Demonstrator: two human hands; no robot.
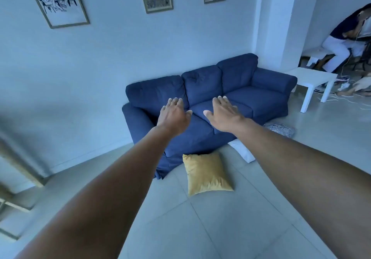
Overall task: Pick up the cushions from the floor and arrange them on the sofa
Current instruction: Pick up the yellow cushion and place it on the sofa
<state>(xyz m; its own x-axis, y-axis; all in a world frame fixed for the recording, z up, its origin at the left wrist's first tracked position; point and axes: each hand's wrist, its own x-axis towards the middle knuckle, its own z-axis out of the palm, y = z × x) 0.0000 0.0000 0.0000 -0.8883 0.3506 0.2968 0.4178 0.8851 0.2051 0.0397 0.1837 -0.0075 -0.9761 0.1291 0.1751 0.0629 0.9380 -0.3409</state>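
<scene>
A blue three-seat sofa (251,98) stands against the wall with nothing on its seats. On the tiled floor in front of it lies a yellow cushion (207,173). A white cushion (243,151) lies beside it, partly hidden by my right forearm. A patterned grey cushion (281,129) rests on the floor near the sofa's right end. My left hand (173,115) and my right hand (224,114) are stretched out in front of me, palms down, fingers spread, holding nothing, well above the cushions.
A white side table (313,78) stands right of the sofa, with cables on the floor beyond it. A person sits on a bench (341,40) at the far right. Framed pictures (58,0) hang on the wall. A door frame (18,158) is at the left.
</scene>
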